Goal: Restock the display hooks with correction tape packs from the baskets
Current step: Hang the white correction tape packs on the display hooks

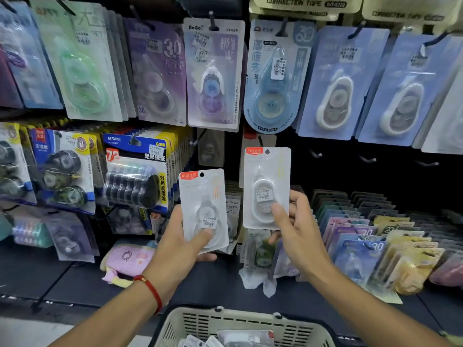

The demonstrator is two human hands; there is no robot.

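Each hand pinched a white correction tape pack by its lower end, left hand (180, 242) on one pack (203, 209), right hand (295, 221) on another (266, 187), leaving the hang holes free for the empty hooks (317, 154) above the basket (240, 326).

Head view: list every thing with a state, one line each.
Left hand: holds one white pack, upright.
Right hand: holds another white pack, raised higher.
Empty hooks: bare.
Basket: holds more packs.
Upper hooks: stocked.

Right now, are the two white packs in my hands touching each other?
Apart. The head view shows dark shelf between the left pack and the right pack.
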